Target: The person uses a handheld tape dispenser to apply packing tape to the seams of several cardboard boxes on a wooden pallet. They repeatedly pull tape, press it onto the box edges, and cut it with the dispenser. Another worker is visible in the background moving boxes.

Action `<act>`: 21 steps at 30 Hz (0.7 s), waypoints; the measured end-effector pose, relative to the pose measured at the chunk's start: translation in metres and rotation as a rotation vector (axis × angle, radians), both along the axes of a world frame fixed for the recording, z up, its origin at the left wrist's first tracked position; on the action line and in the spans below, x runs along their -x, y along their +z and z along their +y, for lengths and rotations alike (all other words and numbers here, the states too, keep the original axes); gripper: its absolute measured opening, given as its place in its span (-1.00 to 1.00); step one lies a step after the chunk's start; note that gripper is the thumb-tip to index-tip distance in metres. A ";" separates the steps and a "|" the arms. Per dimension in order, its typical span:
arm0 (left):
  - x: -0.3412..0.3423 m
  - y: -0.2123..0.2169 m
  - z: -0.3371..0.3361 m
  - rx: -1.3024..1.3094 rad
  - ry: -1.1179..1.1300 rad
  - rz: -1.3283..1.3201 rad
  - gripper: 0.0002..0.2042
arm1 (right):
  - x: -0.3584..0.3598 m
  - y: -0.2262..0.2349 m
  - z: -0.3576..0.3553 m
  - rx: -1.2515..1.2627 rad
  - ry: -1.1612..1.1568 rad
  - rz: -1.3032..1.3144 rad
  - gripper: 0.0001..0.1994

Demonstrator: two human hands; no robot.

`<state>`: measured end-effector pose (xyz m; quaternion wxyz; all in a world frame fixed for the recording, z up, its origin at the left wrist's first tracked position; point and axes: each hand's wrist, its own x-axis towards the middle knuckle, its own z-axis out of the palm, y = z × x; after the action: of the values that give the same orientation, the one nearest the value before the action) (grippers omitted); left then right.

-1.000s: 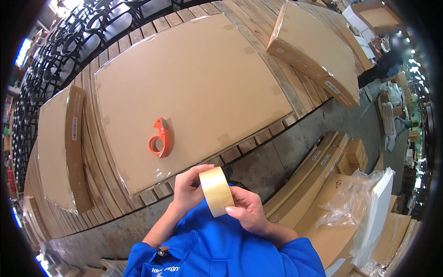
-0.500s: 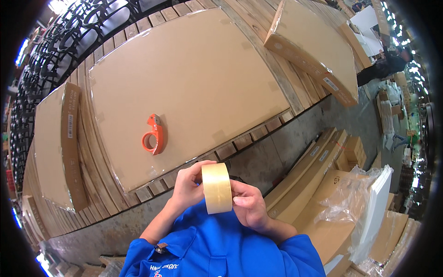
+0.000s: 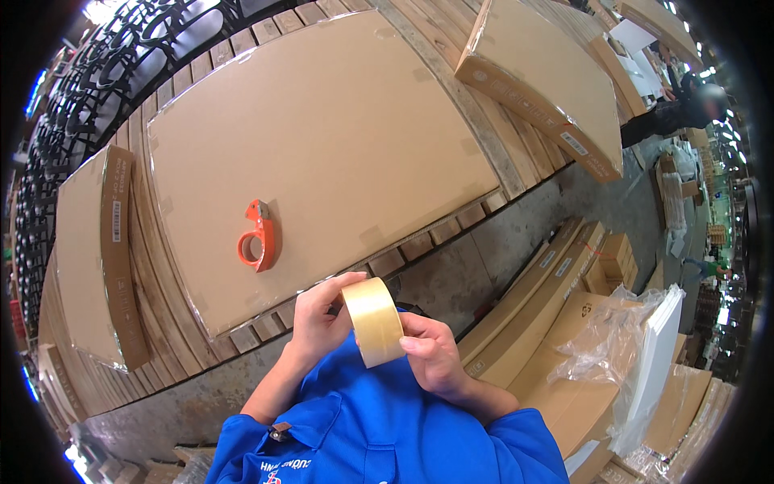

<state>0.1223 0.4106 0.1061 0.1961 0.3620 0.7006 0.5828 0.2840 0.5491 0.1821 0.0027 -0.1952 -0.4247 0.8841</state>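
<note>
A wide roll of yellowish clear packing tape (image 3: 375, 324) is held up in front of my blue shirt. My left hand (image 3: 321, 316) grips its left side, the fingers partly hidden behind the roll. On the opposite side, my right hand (image 3: 431, 348) pinches the roll's edge between thumb and fingers. Beyond my hands lies a large flat cardboard box (image 3: 322, 145) with clear tape along its edges. An orange tape dispenser (image 3: 268, 235) rests on that box near its left front part, with no hand touching it.
The box lies on a slatted wooden platform (image 3: 149, 250). Other flat cartons stand at the left (image 3: 93, 258) and far right (image 3: 548, 81). Long cardboard boxes (image 3: 540, 282) and clear plastic film (image 3: 601, 347) are at my right. A person (image 3: 677, 113) stands at the far right.
The tape roll has tilted, its top leaning left, and my left hand has shifted slightly left with it. The dispenser still rests on the box.
</note>
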 end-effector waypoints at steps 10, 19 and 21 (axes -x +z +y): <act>0.009 0.015 0.016 -0.094 0.085 0.486 -0.57 | 0.002 -0.007 0.012 -0.061 -0.030 -0.037 -0.63; -0.003 0.021 0.026 -0.024 0.063 0.536 -0.58 | -0.004 -0.014 0.025 -0.100 -0.014 -0.099 -0.53; -0.004 0.018 0.031 -0.029 0.068 0.487 -0.58 | -0.003 -0.013 0.027 -0.070 -0.032 -0.086 -0.55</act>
<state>0.1259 0.4421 0.1239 -0.0035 0.4708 0.7306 0.4945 0.2874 0.5766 0.1693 0.0054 -0.2395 -0.4520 0.8592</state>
